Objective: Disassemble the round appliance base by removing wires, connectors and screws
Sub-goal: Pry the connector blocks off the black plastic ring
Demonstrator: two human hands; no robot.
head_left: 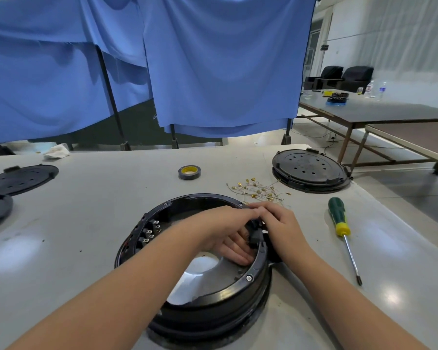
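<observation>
Across the upper left and centre of your frame hang blue cloth screens (208, 66) on dark poles (110, 94) with footed bases. Beneath you lies a pale grey worktable (91, 198) with soft glare patches from overhead light. At the right, a second long table (379, 112) with a dark top stands on brown metal legs, well apart from yours. Behind it, in the upper right, you see two black armchairs (344, 77) against a white wall (395, 29). The floor (400, 188) is pale and glossy.
</observation>
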